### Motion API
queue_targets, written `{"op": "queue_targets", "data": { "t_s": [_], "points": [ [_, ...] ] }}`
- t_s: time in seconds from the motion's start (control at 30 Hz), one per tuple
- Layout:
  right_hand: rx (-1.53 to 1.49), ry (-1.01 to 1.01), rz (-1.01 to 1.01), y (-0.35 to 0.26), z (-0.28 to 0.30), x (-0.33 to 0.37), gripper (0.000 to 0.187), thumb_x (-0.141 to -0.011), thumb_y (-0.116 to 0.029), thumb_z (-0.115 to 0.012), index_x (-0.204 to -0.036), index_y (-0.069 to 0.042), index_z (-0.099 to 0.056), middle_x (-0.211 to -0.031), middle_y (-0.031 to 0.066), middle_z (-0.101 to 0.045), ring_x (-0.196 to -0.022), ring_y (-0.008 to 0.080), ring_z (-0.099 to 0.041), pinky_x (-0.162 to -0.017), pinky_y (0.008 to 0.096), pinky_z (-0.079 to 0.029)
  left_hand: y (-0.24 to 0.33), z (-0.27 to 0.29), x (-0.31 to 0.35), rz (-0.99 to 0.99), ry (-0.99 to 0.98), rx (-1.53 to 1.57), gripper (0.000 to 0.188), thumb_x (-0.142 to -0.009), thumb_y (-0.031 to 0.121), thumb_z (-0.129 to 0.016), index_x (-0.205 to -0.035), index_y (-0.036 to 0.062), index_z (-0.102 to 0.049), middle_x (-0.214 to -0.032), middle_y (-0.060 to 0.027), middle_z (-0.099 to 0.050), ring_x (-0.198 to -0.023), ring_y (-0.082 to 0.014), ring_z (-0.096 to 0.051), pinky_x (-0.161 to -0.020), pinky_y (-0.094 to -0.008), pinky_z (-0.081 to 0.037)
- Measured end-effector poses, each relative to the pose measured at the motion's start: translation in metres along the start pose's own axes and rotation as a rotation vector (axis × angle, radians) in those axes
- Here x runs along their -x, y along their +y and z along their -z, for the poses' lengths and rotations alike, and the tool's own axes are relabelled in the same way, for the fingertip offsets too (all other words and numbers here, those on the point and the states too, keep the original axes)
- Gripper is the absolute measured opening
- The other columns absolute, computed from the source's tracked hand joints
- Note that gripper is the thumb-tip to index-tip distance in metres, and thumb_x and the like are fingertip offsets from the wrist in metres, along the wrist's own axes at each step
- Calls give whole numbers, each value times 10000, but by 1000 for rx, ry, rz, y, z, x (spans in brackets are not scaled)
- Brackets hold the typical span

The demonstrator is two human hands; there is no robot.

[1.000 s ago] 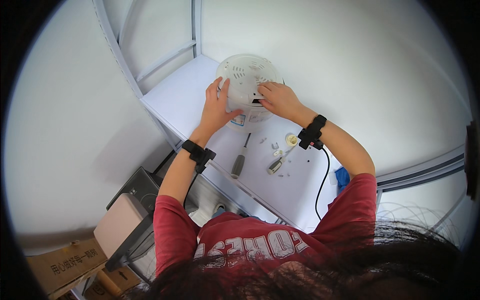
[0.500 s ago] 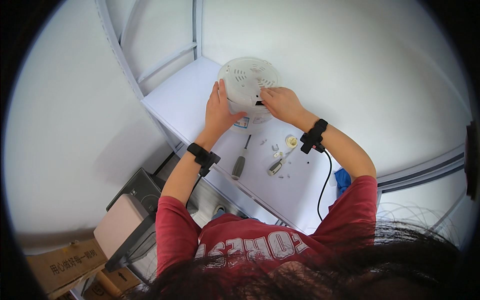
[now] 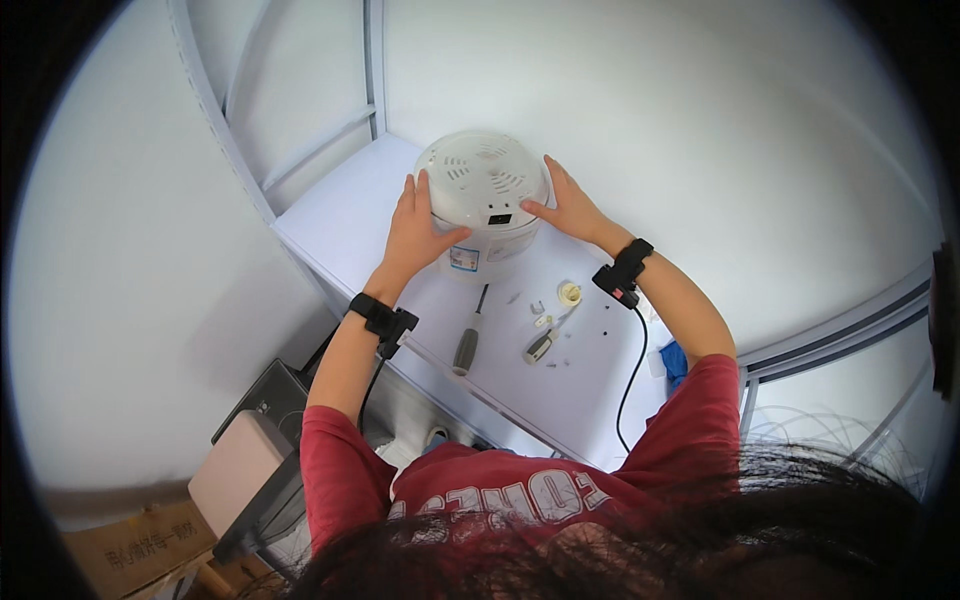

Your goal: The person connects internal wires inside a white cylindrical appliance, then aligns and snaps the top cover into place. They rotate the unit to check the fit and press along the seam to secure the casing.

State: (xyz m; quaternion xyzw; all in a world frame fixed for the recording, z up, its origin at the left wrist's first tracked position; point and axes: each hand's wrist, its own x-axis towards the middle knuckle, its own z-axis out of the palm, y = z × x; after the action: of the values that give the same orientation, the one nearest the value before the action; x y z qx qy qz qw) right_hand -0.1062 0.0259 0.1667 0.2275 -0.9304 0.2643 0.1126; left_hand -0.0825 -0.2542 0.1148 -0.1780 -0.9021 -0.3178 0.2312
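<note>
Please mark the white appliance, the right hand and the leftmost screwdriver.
White appliance [image 3: 483,197]: head view, on its slotted upper face.
Right hand [image 3: 573,210]: head view, back of the hand.
Leftmost screwdriver [image 3: 468,340]: head view, grey handle.

Appliance [image 3: 470,205]: is standing on the table [image 3: 580,400]
Left screwdriver [image 3: 466,345]: is lying before it
Right screwdriver [image 3: 541,347]: is perhaps touching a loose part [image 3: 570,293]

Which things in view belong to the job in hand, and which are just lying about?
Likely part of the job:
white vented appliance, touched by left hand and right hand
left screwdriver, right screwdriver
cream round part

Apparently just lying about:
blue item
cardboard box
pink box-shaped object
</note>
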Motion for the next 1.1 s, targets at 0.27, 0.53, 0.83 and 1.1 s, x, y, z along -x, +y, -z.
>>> {"op": "queue_targets", "data": {
  "t_s": [0.27,0.53,0.83,1.1],
  "points": [
    [-259,-190,-19,4,5,-4,1189,-683,-425,-826,-1473,65,-85,-1499,291,-206,-1418,373,-193,-1164,408,-197,9,7,1,14,-16,64,1074,-683,360,-826,-1447,-48,-191,-1458,-317,-251,-1319,-450,-358,-1026,-433,-420],
    [-172,-56,33,-3,8,-7,1221,-646,-450,-838,-1472,62,-97,-1507,307,-139,-1428,411,-132,-1162,436,-198,3,0,0,-53,120,10,1137,-626,390,-864,-1428,-65,-198,-1422,-350,-263,-1113,-453,-545,-865,-414,-521],
    [-257,-48,21,-5,13,-10,1202,-660,-471,-823,-1458,89,-120,-1481,323,-189,-1408,415,-183,-1153,434,-218,0,4,-8,-128,172,11,1109,-628,353,-868,-1408,-95,-219,-1408,-341,-321,-1179,-459,-494,-947,-422,-469],
    [-297,-18,-99,-9,13,13,995,-812,-442,-714,-1434,118,-177,-1401,321,-327,-1309,389,-366,-1093,419,-323,0,15,-14,-99,67,181,1059,-600,269,-888,-1370,-114,-270,-1358,-331,-417,-1223,-436,-469,-1019,-428,-410]
  ]
}}
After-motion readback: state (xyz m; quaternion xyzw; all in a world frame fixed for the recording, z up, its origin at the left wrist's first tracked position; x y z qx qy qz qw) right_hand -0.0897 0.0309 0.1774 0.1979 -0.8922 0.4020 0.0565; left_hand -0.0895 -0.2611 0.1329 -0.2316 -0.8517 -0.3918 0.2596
